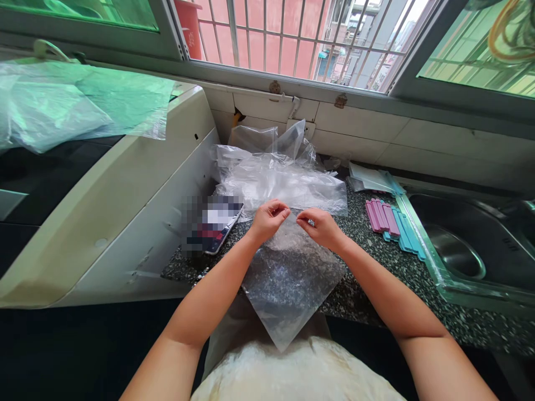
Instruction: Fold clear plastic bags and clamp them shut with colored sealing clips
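My left hand (pixel 271 218) and my right hand (pixel 320 225) are close together over the speckled counter, thumbs pressed to fingertips. Between them they pinch the far end of a clear plastic bag (pixel 292 278). The bag spreads toward my body, and one corner points down past the counter's front edge. Just beyond my hands lies a crumpled heap of clear plastic bags (pixel 280 181). To the right, pink sealing clips (pixel 382 217) lie side by side, partly over blue-green clips (pixel 404 231). My fingers hide the exact spot where the bag is gripped.
A phone-like device (pixel 223 225), partly blurred out, lies left of my left forearm. A cream-coloured appliance (pixel 167 178) borders the counter there, with plastic sheets (pixel 83 100) on top. A metal sink (pixel 434 278) is on the right. Clear packets (pixel 370 178) lie near the tiled wall, below a barred window.
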`<state>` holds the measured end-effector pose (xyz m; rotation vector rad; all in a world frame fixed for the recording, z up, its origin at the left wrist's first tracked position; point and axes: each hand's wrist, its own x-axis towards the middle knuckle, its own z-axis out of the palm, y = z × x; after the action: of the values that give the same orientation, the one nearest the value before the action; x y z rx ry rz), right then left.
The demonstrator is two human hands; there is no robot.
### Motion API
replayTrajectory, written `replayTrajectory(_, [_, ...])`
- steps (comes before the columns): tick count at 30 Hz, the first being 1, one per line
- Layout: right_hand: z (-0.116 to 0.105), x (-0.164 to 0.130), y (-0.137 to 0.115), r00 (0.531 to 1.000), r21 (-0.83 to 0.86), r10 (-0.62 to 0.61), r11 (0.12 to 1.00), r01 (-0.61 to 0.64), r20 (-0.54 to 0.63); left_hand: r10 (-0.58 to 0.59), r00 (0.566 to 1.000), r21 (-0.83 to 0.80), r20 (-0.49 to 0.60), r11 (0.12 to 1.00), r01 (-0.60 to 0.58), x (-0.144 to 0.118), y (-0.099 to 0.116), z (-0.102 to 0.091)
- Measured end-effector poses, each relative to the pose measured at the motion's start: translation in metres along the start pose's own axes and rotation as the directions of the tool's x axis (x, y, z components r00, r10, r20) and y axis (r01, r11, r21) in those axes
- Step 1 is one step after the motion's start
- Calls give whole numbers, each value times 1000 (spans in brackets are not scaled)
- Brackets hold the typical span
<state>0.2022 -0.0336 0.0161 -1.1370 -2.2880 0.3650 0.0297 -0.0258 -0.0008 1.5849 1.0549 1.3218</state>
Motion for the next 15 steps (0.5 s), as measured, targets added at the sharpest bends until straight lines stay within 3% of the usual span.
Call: replayTrajectory(15, [-4,1,4,997,-23,69,997,-68,39,-171,962,-103,-215,983,152,8,-8,-4])
